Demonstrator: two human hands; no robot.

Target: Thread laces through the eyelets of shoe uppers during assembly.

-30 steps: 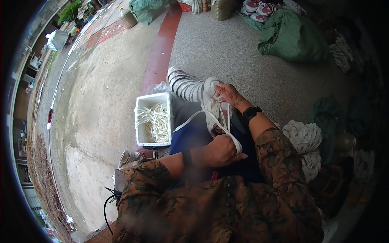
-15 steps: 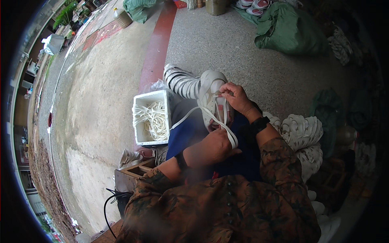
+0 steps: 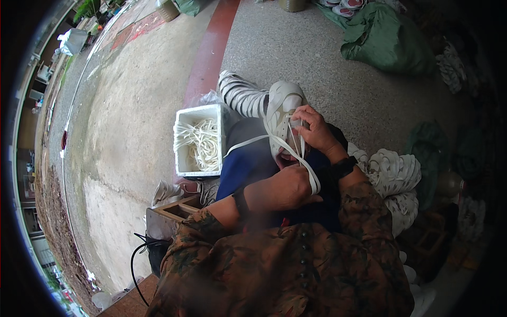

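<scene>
A white sneaker (image 3: 283, 98) with a pinkish inside lies across my lap, its toe pointing away from me. A long flat white shoelace (image 3: 247, 141) runs through its front eyelets; one length trails left, and another loops down past my left hand. My left hand (image 3: 288, 187) is closed at the shoe's opening with the lace against it; its fingertips are hidden. At the eyelets near the toe, my right hand (image 3: 318, 131) pinches the lace between bent fingers. Dark blue cloth (image 3: 240, 166) covers my lap beneath the shoe.
Left of my lap stands a white foam box (image 3: 181, 167) of white laces. A stack of nested white shoe pieces (image 3: 243, 95) lies beyond it, with more white shoes (image 3: 393, 168) to my right. A wooden rack (image 3: 177, 210) is at lower left, a green sack (image 3: 388, 42) at far right.
The whole view has shifted slightly, so the shoe sits a little higher and farther right. The fingers of my right hand have shifted a little at the lace; my left hand stays closed.
</scene>
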